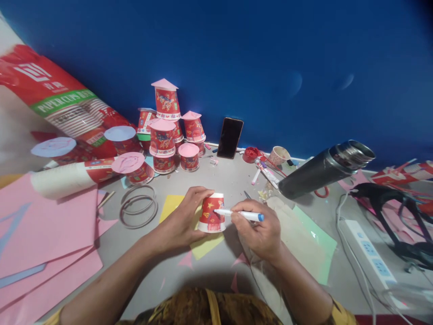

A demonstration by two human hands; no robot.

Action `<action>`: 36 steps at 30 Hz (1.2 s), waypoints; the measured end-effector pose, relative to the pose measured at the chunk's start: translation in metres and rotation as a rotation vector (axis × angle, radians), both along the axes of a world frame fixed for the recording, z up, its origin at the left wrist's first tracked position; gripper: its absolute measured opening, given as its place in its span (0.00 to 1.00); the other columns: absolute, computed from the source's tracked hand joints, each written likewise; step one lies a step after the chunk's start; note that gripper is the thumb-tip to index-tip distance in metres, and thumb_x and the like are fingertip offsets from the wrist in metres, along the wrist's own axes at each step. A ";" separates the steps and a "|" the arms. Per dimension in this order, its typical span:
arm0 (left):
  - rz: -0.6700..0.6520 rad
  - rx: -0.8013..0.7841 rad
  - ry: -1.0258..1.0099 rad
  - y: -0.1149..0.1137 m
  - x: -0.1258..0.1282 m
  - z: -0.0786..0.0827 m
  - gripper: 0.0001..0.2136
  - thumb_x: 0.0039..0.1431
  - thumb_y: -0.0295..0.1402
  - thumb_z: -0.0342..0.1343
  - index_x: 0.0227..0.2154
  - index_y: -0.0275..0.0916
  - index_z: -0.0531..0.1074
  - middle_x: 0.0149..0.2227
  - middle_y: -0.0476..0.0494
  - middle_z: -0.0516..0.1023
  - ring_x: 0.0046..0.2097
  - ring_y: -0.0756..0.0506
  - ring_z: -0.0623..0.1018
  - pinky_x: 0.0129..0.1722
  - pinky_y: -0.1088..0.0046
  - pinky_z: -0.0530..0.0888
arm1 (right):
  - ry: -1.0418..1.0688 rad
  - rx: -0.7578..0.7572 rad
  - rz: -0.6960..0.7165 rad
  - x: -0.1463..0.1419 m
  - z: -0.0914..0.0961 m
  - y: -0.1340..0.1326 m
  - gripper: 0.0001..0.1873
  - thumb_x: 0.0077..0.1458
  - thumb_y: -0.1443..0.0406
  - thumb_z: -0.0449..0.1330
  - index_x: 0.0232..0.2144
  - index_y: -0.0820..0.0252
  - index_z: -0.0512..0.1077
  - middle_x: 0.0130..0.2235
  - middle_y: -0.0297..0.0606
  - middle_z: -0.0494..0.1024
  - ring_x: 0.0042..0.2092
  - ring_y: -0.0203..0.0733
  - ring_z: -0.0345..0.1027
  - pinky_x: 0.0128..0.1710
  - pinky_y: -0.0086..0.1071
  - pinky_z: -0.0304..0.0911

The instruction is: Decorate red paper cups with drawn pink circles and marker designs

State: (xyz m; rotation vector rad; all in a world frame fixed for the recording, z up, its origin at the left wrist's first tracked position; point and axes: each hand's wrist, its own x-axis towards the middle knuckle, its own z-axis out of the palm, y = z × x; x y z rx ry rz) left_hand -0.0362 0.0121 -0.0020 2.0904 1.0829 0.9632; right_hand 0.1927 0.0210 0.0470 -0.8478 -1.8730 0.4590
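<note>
A red printed paper cup (213,220) stands upside down in front of me, its wide rim toward the table. My left hand (187,216) grips it from the left, with fingers over the top edge and the thumb low by the rim. Between the fingers of my right hand (259,230) is a white marker (243,215) with a blue end. The marker's tip meets the cup's printed side, or comes very close to it. Yellow paper (206,246) lies beneath the cup and partly behind my left hand.
Decorated cups with pink paper tops (162,140) are stacked at the back left, near a phone (230,137). Pink sheets (50,225) and metal rings (138,212) lie left. On the right are a dark flask (318,174), green paper (320,239) and a power strip (370,257).
</note>
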 end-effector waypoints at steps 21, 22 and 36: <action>0.043 0.015 0.037 0.001 -0.004 0.003 0.37 0.59 0.33 0.68 0.66 0.52 0.55 0.61 0.38 0.63 0.65 0.34 0.68 0.64 0.50 0.72 | -0.006 -0.042 -0.043 0.007 0.004 0.000 0.08 0.62 0.69 0.61 0.30 0.56 0.76 0.26 0.31 0.81 0.25 0.35 0.74 0.27 0.26 0.66; 0.043 0.012 0.034 0.001 -0.004 0.003 0.37 0.58 0.32 0.68 0.66 0.52 0.55 0.61 0.38 0.63 0.65 0.34 0.68 0.64 0.51 0.72 | -0.008 -0.042 -0.043 0.007 0.004 0.000 0.08 0.62 0.69 0.61 0.30 0.56 0.76 0.26 0.31 0.81 0.25 0.35 0.74 0.27 0.26 0.66; 0.067 0.029 0.050 0.001 -0.006 0.002 0.38 0.56 0.31 0.68 0.66 0.50 0.56 0.60 0.38 0.65 0.64 0.35 0.69 0.64 0.53 0.72 | 0.002 -0.053 -0.015 0.008 0.004 0.000 0.09 0.61 0.70 0.60 0.29 0.56 0.75 0.26 0.32 0.81 0.25 0.35 0.73 0.27 0.26 0.66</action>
